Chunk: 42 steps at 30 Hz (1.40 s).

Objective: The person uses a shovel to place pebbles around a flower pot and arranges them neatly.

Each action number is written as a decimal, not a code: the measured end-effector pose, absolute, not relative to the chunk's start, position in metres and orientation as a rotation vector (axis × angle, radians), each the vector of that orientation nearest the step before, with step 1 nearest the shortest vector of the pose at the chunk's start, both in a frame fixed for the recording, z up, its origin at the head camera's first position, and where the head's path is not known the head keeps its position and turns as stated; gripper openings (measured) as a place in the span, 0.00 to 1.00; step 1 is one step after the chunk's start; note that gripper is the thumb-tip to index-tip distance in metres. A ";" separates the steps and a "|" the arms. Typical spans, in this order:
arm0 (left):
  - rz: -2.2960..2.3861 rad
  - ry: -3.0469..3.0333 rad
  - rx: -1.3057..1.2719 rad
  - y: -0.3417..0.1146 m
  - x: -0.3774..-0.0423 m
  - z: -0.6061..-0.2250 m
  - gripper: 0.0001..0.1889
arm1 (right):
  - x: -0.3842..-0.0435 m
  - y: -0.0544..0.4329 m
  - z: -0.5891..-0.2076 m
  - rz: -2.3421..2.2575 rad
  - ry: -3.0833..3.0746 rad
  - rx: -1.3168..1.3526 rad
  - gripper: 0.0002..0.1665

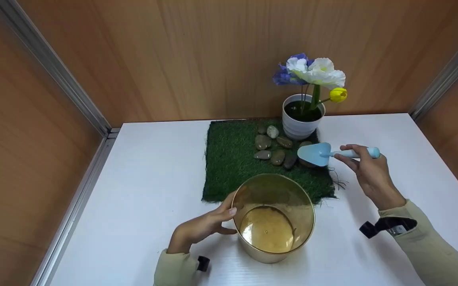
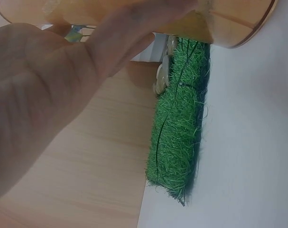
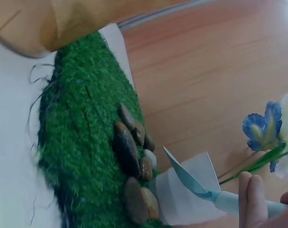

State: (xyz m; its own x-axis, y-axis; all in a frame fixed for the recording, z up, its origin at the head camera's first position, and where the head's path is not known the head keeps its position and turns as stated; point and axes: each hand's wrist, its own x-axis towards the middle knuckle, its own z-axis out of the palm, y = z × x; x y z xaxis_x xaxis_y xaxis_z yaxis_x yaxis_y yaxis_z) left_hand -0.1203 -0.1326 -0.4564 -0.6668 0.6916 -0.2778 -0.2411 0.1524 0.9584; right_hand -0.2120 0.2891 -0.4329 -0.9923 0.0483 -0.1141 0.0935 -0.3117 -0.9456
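Note:
A clear amber bucket point(image 1: 266, 256) stands at the near edge of the grass mat, its mouth facing up with nothing inside. My left hand point(image 1: 209, 224) holds it from the left, fingers spread against the outer wall near the rim. The left wrist view shows the fingers along the amber wall. My right hand point(image 1: 372, 174) grips a light blue hand trowel point(image 1: 314, 154) by its handle, blade pointing left. In the head view the blade overlaps a stone at the mat's right side; the right wrist view shows it raised, in front of the white pot point(image 3: 189, 190).
A green artificial grass mat point(image 1: 229, 159) lies on the white table point(image 1: 149, 178). Several smooth stones point(image 1: 278, 157) are grouped on it. At the back right, the pot holds blue, white and yellow flowers point(image 1: 320, 73). Wood panels point(image 1: 213, 59) rise behind and beside the table.

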 end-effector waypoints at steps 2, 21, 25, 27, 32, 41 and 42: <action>1.615 1.695 0.432 -0.133 -0.120 -0.456 0.45 | -0.207 0.296 -0.435 -2.535 1.856 0.139 0.19; 1.627 1.681 0.460 -0.133 -0.119 -0.457 0.43 | -0.196 0.336 -0.454 -2.380 2.591 -0.366 0.14; 1.624 1.689 0.456 -0.133 -0.119 -0.457 0.44 | -0.197 0.345 -0.462 -2.071 2.865 -0.589 0.17; 1.618 1.694 0.455 -0.133 -0.119 -0.457 0.44 | -0.197 0.349 -0.467 -1.871 2.990 -0.709 0.20; 1.613 1.691 0.463 -0.133 -0.119 -0.456 0.44 | -0.200 0.360 -0.477 -1.343 3.225 -0.932 0.26; 1.612 1.707 0.438 -0.133 -0.118 -0.455 0.45 | -0.201 0.370 -0.493 -0.885 3.243 -0.990 0.35; 1.613 1.707 0.435 -0.133 -0.118 -0.455 0.46 | -0.201 0.371 -0.494 -0.858 3.246 -0.998 0.35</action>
State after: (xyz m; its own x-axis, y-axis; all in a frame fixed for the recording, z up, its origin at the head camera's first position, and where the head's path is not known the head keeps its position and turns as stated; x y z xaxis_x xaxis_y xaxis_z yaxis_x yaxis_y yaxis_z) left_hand -0.1184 -0.1326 -0.4547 -0.6722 0.6870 -0.2760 -0.2370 0.1535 0.9593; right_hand -0.2014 0.3715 -0.4940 -0.7785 -0.4247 0.4621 -0.5975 0.7267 -0.3389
